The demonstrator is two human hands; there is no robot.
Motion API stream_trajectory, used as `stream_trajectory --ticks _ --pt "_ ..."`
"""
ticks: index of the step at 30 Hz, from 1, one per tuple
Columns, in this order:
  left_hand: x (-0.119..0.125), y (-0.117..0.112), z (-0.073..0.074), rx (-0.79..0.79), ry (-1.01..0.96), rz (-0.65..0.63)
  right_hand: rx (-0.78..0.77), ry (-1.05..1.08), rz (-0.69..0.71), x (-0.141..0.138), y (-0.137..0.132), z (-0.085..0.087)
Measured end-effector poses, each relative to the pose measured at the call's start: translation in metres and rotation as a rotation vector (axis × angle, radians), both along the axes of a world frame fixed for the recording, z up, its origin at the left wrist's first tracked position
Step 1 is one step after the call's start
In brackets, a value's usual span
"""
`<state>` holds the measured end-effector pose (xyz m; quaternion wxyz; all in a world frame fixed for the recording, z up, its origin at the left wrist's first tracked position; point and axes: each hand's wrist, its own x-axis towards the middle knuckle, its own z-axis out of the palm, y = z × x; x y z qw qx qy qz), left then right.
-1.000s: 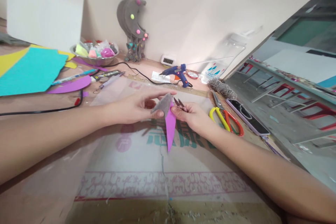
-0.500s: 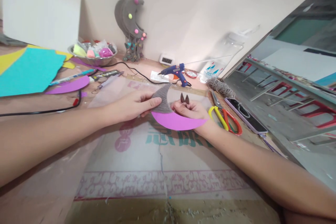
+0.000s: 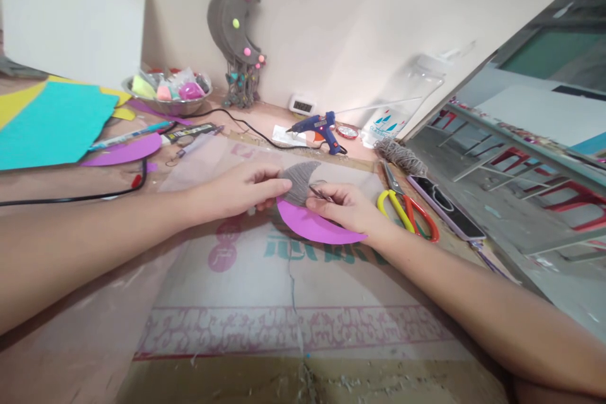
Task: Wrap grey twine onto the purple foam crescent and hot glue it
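Note:
In front of me a grey yarn-wrapped crescent (image 3: 299,180) lies against a purple paper crescent (image 3: 317,225), its tip pointing up and right. My left hand (image 3: 250,189) pinches their left end, thumb on the yarn and fingers behind. My right hand (image 3: 343,205) is closed at the right edge of the yarn. In it are small dark-bladed thread snips (image 3: 316,191), mostly hidden by the fingers. Whether the blades touch the yarn I cannot tell. The purple paper's right tip reaches my right wrist.
Scissors (image 3: 402,202) with yellow and orange handles lie at the right, beside a phone (image 3: 445,208) and grey yarn (image 3: 400,156). Behind stand a blue glue gun (image 3: 318,129), a clock (image 3: 302,104) and a metal bowl (image 3: 165,106). Turquoise sheet (image 3: 57,123) lies left.
The snips' blades, pointing up and spread before, now turn left toward the yarn edge. My right hand has rotated, and the purple crescent tilts further down at its right side.

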<state>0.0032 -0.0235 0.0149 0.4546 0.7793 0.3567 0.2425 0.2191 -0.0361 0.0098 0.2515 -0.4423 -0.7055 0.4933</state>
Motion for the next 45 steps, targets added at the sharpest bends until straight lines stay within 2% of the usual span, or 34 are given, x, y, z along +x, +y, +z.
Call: stream_trajectory --ticks 5,11,16,25,29,36,45 --pt "-0.002 0.003 -0.003 0.003 0.018 -0.032 -0.071 0.086 -0.019 0.000 -0.002 0.000" --pt "-0.001 0.005 -0.009 -0.006 -0.009 -0.031 0.007 0.029 -0.007 0.001 0.000 0.000" --pt "0.000 0.005 -0.007 0.008 0.000 -0.054 0.038 -0.019 0.004 0.002 0.001 0.000" --pt "-0.001 0.003 -0.003 0.018 0.062 -0.082 0.024 -0.105 0.177 0.015 0.012 0.009" --pt "-0.001 0.004 -0.004 -0.027 0.055 -0.094 0.094 -0.149 0.124 0.011 0.009 0.011" --pt "-0.002 0.004 -0.003 -0.018 0.051 -0.090 0.361 -0.275 0.056 0.007 -0.002 0.011" --pt "0.000 0.002 0.001 0.015 -0.014 -0.027 0.383 -0.254 0.105 0.011 0.001 0.011"
